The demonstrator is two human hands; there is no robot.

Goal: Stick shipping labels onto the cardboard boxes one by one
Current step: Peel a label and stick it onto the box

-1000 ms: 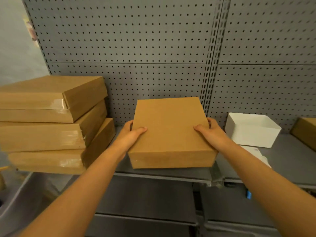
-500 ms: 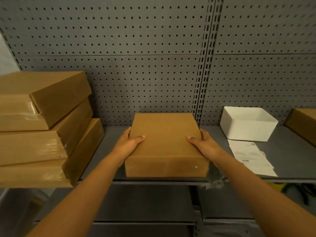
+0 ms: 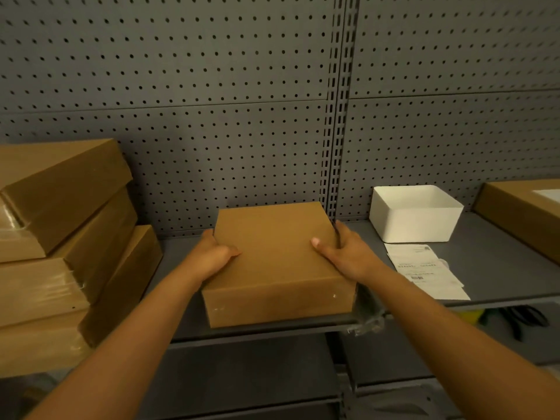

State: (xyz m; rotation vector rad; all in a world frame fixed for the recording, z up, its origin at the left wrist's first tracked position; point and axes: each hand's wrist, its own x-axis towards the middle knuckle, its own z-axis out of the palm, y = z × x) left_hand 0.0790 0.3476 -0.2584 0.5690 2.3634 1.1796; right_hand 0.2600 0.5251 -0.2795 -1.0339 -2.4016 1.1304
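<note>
**Unlabelled box held at shelf edge, labels lying to the right**

Both hands grip one cardboard box [image 3: 277,262]: the left hand [image 3: 212,257] clasps its left side with the thumb on the lid, the right hand [image 3: 345,257] clasps its right side likewise. The box sits on the grey metal shelf [image 3: 500,268], its front face close to the shelf lip. Its lid shows no label.

Risk, as judged: the box could tip forward off the lip if released carelessly. The shipping labels [image 3: 427,271], loose sheets just beside the right forearm, could be brushed off the shelf by that arm. Crumpled clear film [image 3: 368,316] under the box's right front corner may leave it rocking while a label is pressed on.

Surroundings: perforated grey back panel [image 3: 212,116]; a stack of taped cardboard boxes [image 3: 66,237] on the left; a white open tray [image 3: 416,213] behind the labels; another brown box [image 3: 524,213] at far right, a pale patch on its top.
</note>
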